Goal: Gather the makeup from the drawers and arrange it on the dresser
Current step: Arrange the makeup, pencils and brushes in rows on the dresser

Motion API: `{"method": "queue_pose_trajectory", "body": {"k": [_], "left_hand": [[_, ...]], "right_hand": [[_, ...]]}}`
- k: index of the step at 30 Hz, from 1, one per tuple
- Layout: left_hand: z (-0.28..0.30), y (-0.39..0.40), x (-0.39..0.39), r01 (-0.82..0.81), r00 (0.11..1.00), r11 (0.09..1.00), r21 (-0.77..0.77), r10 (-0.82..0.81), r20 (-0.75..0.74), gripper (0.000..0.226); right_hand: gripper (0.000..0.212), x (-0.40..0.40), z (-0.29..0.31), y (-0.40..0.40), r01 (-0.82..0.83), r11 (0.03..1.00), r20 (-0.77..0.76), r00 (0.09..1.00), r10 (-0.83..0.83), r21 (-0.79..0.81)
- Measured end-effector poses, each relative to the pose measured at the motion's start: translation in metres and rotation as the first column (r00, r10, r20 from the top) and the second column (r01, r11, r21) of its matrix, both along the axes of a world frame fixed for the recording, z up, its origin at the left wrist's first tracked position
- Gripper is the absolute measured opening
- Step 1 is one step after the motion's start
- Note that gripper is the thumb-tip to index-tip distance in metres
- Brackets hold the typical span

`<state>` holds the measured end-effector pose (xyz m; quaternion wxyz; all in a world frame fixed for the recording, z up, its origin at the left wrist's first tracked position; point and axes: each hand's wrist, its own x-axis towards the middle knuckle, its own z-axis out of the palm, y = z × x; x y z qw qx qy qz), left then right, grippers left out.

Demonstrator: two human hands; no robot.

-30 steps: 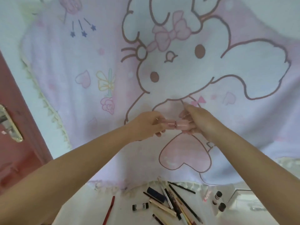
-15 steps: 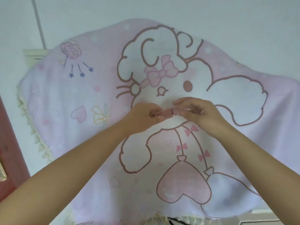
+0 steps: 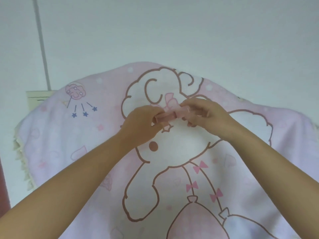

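Pink lipstick tube [image 3: 168, 116], short and cylindrical, between both hands.

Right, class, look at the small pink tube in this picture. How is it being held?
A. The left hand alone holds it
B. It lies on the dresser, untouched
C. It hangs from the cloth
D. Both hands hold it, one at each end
D: the left hand grips one end of the pink tube and the right hand grips the other, in front of the pink cartoon cloth.
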<state>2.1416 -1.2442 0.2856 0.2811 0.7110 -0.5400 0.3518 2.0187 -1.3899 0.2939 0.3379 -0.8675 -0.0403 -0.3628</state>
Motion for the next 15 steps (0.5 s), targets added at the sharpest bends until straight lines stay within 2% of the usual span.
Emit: {"method": "queue_pose_trajectory", "body": {"k": [2, 4, 6, 8, 9, 11, 13, 15], "left_hand": [[0.006, -0.001, -0.002, -0.004, 1.0, 1.0, 0.006, 0.005, -0.002, 0.024], [0.013, -0.001, -0.003, -0.042, 0.999, 0.999, 0.002, 0.042, 0.01, 0.022], [0.02, 0.0, -0.005, -0.084, 0.995, 0.996, -0.014, 0.084, 0.046, 0.021], [0.025, -0.002, -0.006, -0.093, 0.994, 0.995, -0.026, 0.095, 0.056, 0.022], [0.028, -0.004, -0.007, -0.092, 0.994, 0.995, -0.026, 0.093, 0.05, 0.021], [0.033, -0.007, -0.009, -0.101, 0.994, 0.995, -0.025, 0.102, 0.04, 0.02], [0.039, -0.008, -0.008, -0.114, 0.993, 0.993, -0.022, 0.114, 0.011, 0.02], [0.043, -0.009, -0.007, -0.11, 0.994, 0.994, -0.026, 0.109, -0.031, 0.021]], "right_hand": [[0.026, -0.003, 0.009, 0.001, -0.092, 0.984, -0.018, 0.995, 0.096, 0.15], [0.006, -0.004, 0.019, 0.006, -0.137, 0.933, -0.067, 0.984, 0.168, 0.333], [0.032, -0.003, 0.029, 0.007, -0.013, 0.938, -0.194, 0.977, 0.085, 0.347], [0.057, 0.0, 0.035, 0.007, 0.135, 0.966, -0.269, 0.96, -0.073, 0.22], [0.057, 0.002, 0.037, 0.006, 0.179, 0.97, -0.265, 0.955, -0.131, 0.167], [0.039, 0.004, 0.039, 0.002, 0.17, 0.975, -0.182, 0.973, -0.144, 0.141], [0.017, 0.007, 0.039, -0.004, 0.039, 0.982, -0.045, 0.998, -0.031, 0.182], [0.024, 0.008, 0.038, -0.009, -0.082, 0.977, 0.058, 0.996, 0.072, 0.198]]}}
